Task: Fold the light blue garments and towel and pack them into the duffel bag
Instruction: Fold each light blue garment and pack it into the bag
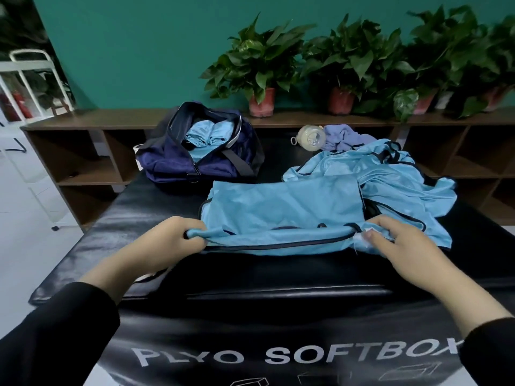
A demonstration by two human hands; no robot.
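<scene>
A light blue garment (281,207) with dark trim lies partly folded on the black padded box (250,277). My left hand (167,240) grips its near left corner, fingers curled round the fabric. My right hand (398,240) pinches the near right edge by a white label. A second light blue garment (390,174) lies crumpled behind and to the right. The navy duffel bag (172,160) stands open at the back left with light blue fabric (206,135) inside. A purple-blue towel (342,137) lies bunched at the back right.
A clear bottle (310,137) lies on its side next to the towel. Behind the box runs a brown shelf unit (92,126) with several potted plants (259,68) on top. A white metal frame (30,76) stands at the far left.
</scene>
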